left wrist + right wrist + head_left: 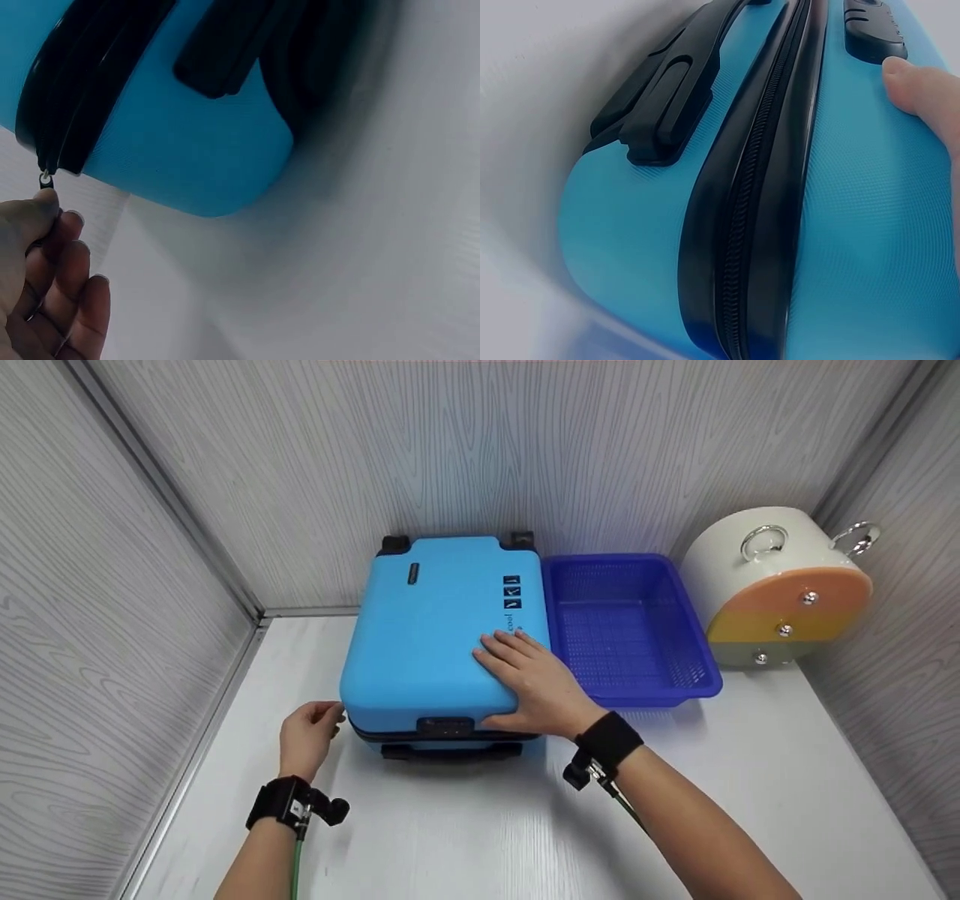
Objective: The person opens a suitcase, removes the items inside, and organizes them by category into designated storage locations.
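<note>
A bright blue hard-shell suitcase (435, 637) lies flat on the white table, its black handle (451, 752) and combination lock (445, 726) facing me. At its front left corner my left hand (307, 735) pinches a small zipper pull (46, 181) between thumb and forefinger, the other fingers curled. My right hand (536, 686) rests spread on the lid's front right corner, its thumb down the front side close to the lock. Between the black trim strips, the closed zipper teeth (742, 217) show in the right wrist view.
Right of the suitcase stands a dark blue plastic basket (709, 675) with perforated walls. Beyond it, a white rounded container (720, 547) with orange, yellow and green bands and ring handles leans near the corner. Wood-grain panels (465, 450) enclose the table (465, 840) at back and sides.
</note>
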`<state>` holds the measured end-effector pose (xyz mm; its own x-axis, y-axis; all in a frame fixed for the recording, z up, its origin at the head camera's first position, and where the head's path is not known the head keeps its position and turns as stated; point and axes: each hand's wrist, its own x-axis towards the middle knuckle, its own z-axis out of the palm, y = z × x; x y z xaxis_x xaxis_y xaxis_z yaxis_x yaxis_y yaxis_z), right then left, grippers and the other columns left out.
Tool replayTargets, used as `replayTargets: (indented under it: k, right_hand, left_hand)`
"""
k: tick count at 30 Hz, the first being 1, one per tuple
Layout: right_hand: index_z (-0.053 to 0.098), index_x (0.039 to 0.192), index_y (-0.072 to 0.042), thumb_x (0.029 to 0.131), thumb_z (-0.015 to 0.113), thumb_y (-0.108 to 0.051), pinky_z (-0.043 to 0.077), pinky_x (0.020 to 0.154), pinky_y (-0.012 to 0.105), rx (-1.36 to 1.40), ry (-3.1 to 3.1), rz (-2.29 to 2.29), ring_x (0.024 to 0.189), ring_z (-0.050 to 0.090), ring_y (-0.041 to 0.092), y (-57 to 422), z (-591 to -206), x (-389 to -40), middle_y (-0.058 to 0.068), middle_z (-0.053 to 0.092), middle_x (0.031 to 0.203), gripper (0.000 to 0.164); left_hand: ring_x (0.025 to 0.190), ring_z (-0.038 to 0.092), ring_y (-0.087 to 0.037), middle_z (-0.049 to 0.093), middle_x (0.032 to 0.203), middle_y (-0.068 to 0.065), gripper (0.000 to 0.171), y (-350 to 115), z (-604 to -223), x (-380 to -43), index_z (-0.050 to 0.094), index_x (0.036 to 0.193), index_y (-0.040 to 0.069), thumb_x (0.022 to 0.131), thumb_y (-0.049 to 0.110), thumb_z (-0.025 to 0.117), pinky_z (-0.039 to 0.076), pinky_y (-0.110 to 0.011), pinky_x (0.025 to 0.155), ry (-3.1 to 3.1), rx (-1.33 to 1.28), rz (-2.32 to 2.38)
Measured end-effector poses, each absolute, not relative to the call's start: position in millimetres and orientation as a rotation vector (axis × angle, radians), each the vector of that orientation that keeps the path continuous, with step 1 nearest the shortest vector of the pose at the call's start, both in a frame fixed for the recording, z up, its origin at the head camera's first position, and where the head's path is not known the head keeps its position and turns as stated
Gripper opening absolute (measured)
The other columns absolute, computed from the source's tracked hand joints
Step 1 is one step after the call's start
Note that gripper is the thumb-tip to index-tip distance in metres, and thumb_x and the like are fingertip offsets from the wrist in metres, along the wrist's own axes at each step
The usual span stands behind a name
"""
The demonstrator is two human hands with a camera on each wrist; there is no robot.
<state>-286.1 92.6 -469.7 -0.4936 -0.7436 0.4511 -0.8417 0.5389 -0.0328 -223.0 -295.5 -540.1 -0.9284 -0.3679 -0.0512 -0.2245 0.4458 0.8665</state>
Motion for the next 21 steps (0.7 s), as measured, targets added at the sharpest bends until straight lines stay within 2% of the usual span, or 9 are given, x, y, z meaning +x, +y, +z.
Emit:
replayTargets:
  k: [8, 17, 19, 21]
  right_hand:
    - [0.04, 0.158, -0.011, 0.081, 0.073, -0.07, 0.017, 0.124, 0.045, 1.309, -2.394, 0.37, 0.15, 0.031, 0.03, 92, -469, -286, 0.012, 0.038, 0.161, 0.103]
    - [0.041, 0.158, -0.011, 0.081, 0.073, -0.071, 0.018, 0.124, 0.046, 1.315, -2.369, 0.364, 0.15, 0.032, 0.03, 91, -471, -287, 0.012, 0.04, 0.16, 0.103]
    - [0.041, 0.158, -0.012, 0.081, 0.073, -0.071, 0.017, 0.124, 0.045, 1.307, -2.376, 0.358, 0.15, 0.032, 0.03, 92, -471, -287, 0.011, 0.04, 0.161, 0.103]
    - [0.041, 0.158, -0.012, 0.08, 0.074, -0.071, 0.017, 0.124, 0.045, 1.299, -2.385, 0.357, 0.15, 0.032, 0.029, 93, -471, -288, 0.011, 0.039, 0.161, 0.103]
  left_hand:
    - [0.098, 0.068, -0.026, 0.072, 0.111, -0.016, 0.036, -301, -528, -245, 0.07, 0.124, 0.0, 0.106, 0.028, 0.056, 0.053, -0.03, 0.081, -2.648, 0.478, -1.432]
    - [0.091, 0.066, -0.024, 0.072, 0.106, -0.017, 0.038, -298, -525, -262, 0.07, 0.123, -0.002, 0.106, 0.028, 0.054, 0.051, -0.033, 0.076, -2.687, 0.531, -1.392]
    - [0.095, 0.066, -0.027, 0.07, 0.11, -0.019, 0.04, -296, -524, -264, 0.067, 0.127, -0.003, 0.107, 0.027, 0.051, 0.052, -0.036, 0.08, -2.711, 0.515, -1.411]
    - [0.113, 0.063, -0.033, 0.065, 0.126, -0.022, 0.047, -295, -522, -265, 0.06, 0.138, -0.003, 0.108, 0.031, 0.047, 0.051, -0.042, 0.093, -2.734, 0.487, -1.434]
